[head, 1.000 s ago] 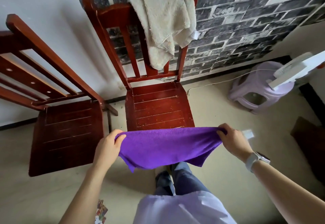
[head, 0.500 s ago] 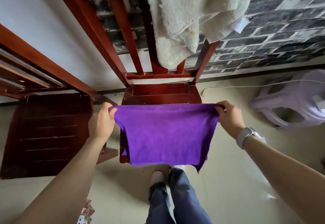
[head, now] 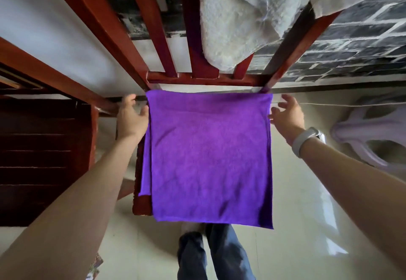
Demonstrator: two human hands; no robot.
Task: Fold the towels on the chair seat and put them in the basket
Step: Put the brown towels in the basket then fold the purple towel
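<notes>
**Fingers loose, purple towel spread on the seat**

Your fingers are spread and relaxed on both sides, holding nothing. Your left hand (head: 131, 117) sits at the towel's far left corner, thumb right against the cloth edge; whether it actually presses the fabric is hard to tell through the blur. Your right hand (head: 285, 115) hovers just beside the far right corner, fingertips close to the edge but apart from it. White watch (head: 304, 138) on that wrist.

The purple towel (head: 208, 156) lies flat across the chair seat (head: 141, 205), covering nearly all of it; only a strip of red wood shows along the left side. A second purple layer peeks out under the left edge. The near edge overhangs the seat front, above your jeans (head: 211, 253).

Around it: a cream towel (head: 237, 20) hangs over the chair back (head: 158, 27), its lower end dangling close above the seat's far edge. A second red chair (head: 41, 152) stands just left, near your left forearm. A lilac plastic stool (head: 369, 141) sits on the floor to the right, with a thin white cord (head: 342, 105) running behind your right hand. Grey brick wall (head: 351, 44) behind.
</notes>
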